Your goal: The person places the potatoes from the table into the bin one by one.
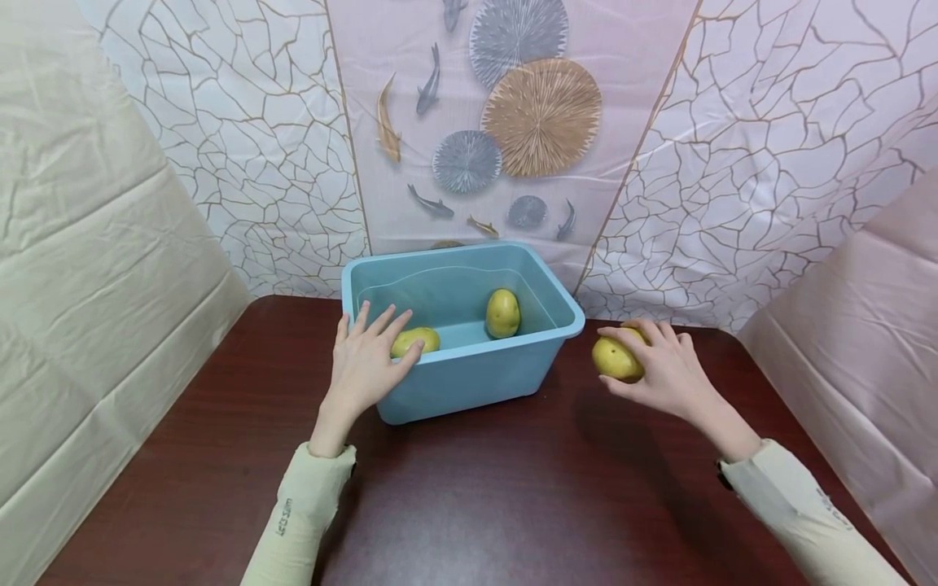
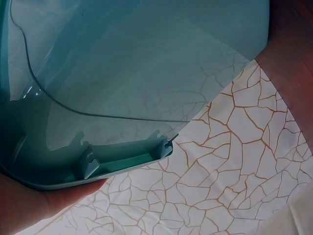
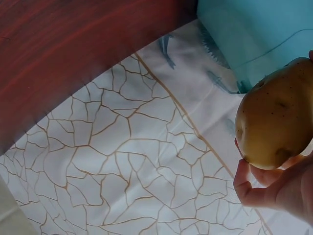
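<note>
A light blue plastic tub (image 1: 469, 376) with water stands on the dark wooden table (image 1: 513, 505). Two yellow potatoes lie in it: one (image 1: 416, 339) at the front left, one (image 1: 502, 313) in the middle. My left hand (image 1: 369, 358) rests with straight fingers on the tub's front left rim, fingertips over the nearer potato. In the left wrist view the tub's wall (image 2: 122, 73) fills the frame. My right hand (image 1: 655, 366) grips a third potato (image 1: 617, 359) just right of the tub, above the table; the right wrist view shows this potato (image 3: 276, 120) in my fingers (image 3: 254, 188).
Patterned cloth with a crackle print (image 1: 769, 163) and fish and fan motifs hangs behind the tub. Plain sheets (image 1: 95, 268) close in the left and right sides. Bare tabletop lies in front of the tub.
</note>
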Motion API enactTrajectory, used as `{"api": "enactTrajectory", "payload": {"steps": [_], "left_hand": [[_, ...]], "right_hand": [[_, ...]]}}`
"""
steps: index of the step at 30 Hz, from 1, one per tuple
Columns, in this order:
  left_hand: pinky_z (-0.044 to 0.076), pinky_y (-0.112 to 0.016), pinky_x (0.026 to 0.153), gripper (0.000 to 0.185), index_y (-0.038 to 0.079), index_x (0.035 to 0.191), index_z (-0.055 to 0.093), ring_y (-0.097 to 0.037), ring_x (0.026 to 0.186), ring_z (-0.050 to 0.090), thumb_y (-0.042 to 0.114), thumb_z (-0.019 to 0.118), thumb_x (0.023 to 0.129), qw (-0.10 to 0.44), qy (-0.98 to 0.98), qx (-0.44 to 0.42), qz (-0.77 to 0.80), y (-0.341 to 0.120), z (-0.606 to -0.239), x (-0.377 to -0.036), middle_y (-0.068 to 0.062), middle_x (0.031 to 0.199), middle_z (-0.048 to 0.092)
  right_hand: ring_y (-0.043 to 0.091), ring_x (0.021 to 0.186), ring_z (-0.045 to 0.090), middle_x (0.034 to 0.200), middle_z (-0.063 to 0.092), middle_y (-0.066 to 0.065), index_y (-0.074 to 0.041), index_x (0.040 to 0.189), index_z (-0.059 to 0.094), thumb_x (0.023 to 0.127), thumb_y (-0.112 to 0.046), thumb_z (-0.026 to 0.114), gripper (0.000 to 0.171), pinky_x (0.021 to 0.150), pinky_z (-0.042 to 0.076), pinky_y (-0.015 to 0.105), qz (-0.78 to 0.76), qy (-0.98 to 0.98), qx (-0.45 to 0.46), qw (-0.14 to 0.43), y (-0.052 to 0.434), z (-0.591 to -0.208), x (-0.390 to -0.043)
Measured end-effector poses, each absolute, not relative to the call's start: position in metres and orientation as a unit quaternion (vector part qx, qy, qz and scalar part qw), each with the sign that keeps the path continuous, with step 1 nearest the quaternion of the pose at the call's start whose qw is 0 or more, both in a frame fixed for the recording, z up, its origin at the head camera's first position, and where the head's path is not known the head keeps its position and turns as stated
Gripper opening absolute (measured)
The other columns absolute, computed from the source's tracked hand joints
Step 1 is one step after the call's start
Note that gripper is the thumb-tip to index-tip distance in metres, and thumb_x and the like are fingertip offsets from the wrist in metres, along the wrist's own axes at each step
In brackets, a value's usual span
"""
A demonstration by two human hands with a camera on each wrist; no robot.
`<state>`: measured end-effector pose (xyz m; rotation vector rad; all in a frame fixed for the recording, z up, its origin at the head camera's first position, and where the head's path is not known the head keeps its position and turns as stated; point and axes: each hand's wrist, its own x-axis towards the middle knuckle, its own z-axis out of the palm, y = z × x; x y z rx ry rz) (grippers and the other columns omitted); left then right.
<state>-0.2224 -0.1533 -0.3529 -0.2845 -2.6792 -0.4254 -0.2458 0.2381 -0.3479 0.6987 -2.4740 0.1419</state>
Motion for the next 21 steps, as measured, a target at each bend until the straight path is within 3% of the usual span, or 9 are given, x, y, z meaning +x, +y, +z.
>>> {"api": "enactTrajectory", "payload": {"steps": [21], "left_hand": [[0.014, -0.057, 0.107, 0.055, 0.025, 0.132, 0.045, -0.036, 0.135, 0.022, 0.054, 0.038, 0.086, 0.205, -0.961, -0.102, -0.153, -0.153, -0.352, -0.222, -0.005, 0.137, 0.044]], "right_hand": [[0.023, 0.092, 0.046, 0.109, 0.052, 0.003, -0.029, 0.115, 0.056, 0.059, -0.044, 0.07, 0.06, 0.063, 0.028, 0.035, 0.067, -0.907, 0.292, 0.296, 0.219, -0.332, -0.236]]}}
